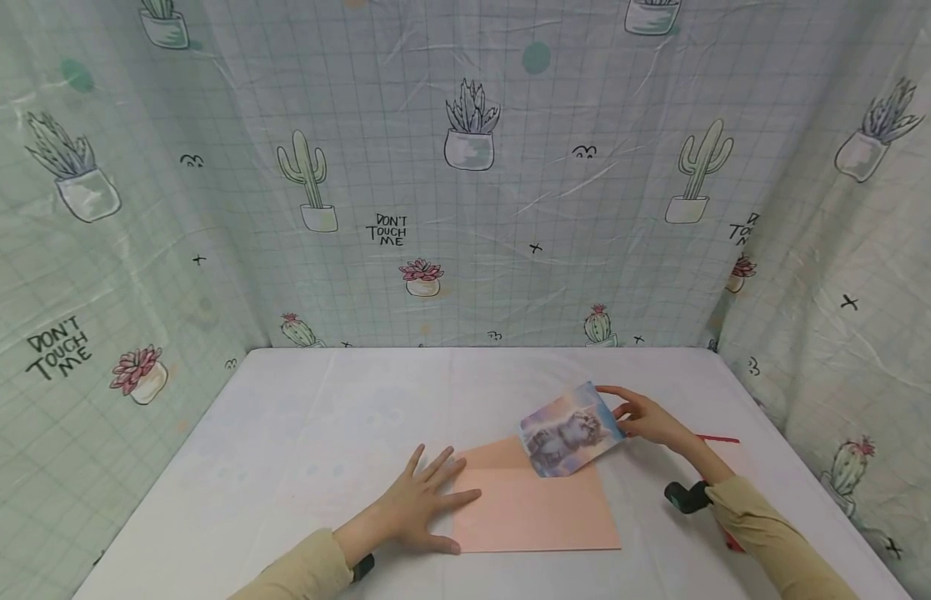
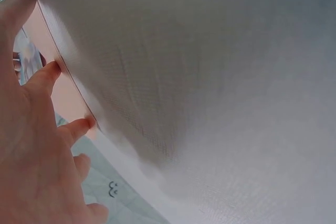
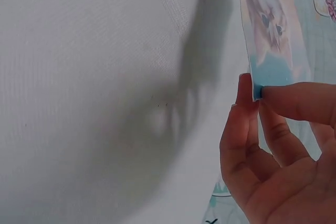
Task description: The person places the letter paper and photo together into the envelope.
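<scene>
A flat peach paper piece, like an envelope with a crease near its far edge point(image 1: 536, 512), lies on the white table. My left hand point(image 1: 418, 507) spreads its fingers along its left edge; in the left wrist view, fingertips touch that edge of the peach paper point(image 2: 71, 95). Over its far right part is a picture card point(image 1: 573, 433) with a kitten on pastel clouds, tilted up from the table. My right hand point(image 1: 647, 418) pinches the card's right side; in the right wrist view, thumb and finger grip a blue corner of the card point(image 3: 278, 74).
A flat item with red edges point(image 1: 723, 450) lies at the right, partly hidden beneath my right forearm. Cactus-print cloth point(image 1: 473, 208) hangs behind the table and along both sides. A dark wrist camera point(image 1: 688, 497) sits by the right sleeve.
</scene>
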The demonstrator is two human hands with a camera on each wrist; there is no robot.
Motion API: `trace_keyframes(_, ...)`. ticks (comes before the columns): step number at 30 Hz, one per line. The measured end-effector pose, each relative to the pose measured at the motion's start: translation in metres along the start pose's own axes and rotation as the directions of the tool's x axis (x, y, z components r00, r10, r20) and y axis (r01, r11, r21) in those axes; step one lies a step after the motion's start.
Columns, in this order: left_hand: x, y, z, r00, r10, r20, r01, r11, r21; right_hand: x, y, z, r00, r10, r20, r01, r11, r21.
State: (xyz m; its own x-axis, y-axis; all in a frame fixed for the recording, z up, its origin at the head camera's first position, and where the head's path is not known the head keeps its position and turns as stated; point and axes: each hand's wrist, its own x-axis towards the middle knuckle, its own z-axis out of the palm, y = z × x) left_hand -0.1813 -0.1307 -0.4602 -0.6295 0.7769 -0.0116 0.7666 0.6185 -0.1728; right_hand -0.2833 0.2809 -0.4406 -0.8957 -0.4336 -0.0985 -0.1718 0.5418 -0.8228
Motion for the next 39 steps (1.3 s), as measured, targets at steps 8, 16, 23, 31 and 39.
trace_keyframes(8,0.001,0.001,-0.001,0.999,-0.027,0.024,0.026,0.999,0.027,0.002,-0.001,0.003,0.996,-0.037,0.085,0.040,0.999,-0.032)
trace_keyframes(16,0.001,0.000,0.001,1.000,-0.024,0.003,0.024,0.999,0.049,0.006,-0.003,0.007,0.985,-0.080,0.153,0.086,0.996,-0.034)
trace_keyframes(23,0.002,-0.002,0.002,1.000,-0.013,-0.002,0.013,1.000,0.011,0.011,-0.009,0.011,0.984,-0.054,0.170,0.063,0.997,-0.047)
trace_keyframes(31,0.002,-0.002,-0.002,0.998,-0.017,0.066,0.019,1.000,-0.022,0.018,-0.007,0.016,0.985,-0.069,0.159,0.081,0.994,-0.071)
trace_keyframes(39,0.002,0.000,-0.001,0.999,-0.020,0.028,0.019,1.000,0.023,0.023,-0.007,0.021,0.986,-0.134,0.099,0.145,0.982,-0.117)
